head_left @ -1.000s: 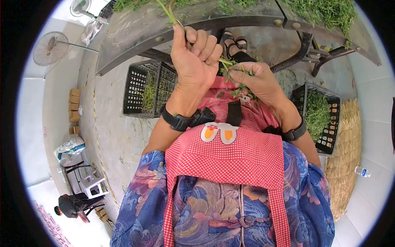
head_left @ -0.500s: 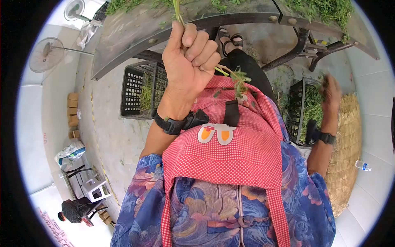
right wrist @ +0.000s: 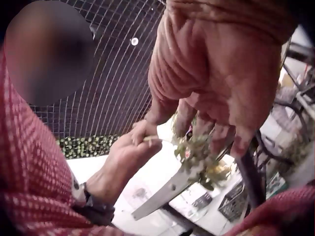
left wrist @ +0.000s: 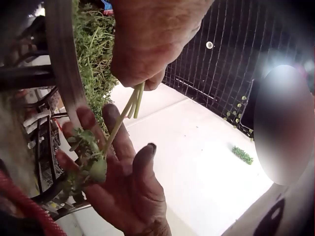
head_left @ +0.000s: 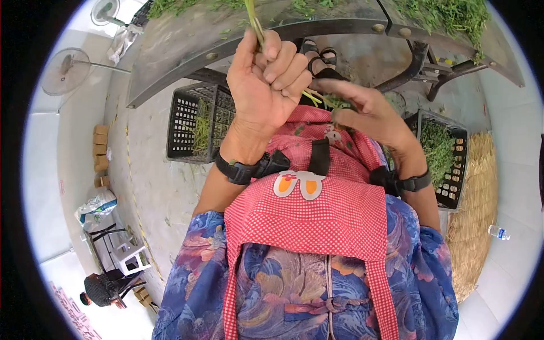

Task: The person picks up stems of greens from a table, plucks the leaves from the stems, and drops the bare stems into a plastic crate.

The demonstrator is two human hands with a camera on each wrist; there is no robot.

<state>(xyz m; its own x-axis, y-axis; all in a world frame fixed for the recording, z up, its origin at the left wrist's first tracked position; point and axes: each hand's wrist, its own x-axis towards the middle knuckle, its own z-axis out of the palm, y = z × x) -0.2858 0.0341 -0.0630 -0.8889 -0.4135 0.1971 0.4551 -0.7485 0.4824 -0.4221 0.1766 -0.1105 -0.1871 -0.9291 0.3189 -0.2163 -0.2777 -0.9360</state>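
My left hand (head_left: 260,90) grips several thin green stems (left wrist: 124,117) in curled fingers. One end of them sticks up past the thumb (head_left: 251,17), over the table edge. From the little-finger side the other end points down, with small leaves (right wrist: 197,160) at its tip. Close to those leaves is my right hand (head_left: 379,116), fingers spread and fairly straight, palm turned toward the sprig in the left wrist view. The leaves overlap its palm and fingers there. Both hands are above the red checked apron (head_left: 306,226), in front of the table.
The dark table edge (head_left: 195,59) curves across the front, with a pile of greens (head_left: 447,20) at right. Black crates (head_left: 181,124) with greens stand on both sides of the lap. A straw mat (head_left: 476,226) lies at right. A person (head_left: 102,289) sits far left.
My right hand let go of the stems' leafy end, swung right toward the right crate, and has come back beside the sprig. The left hand keeps its grip on the stems throughout.
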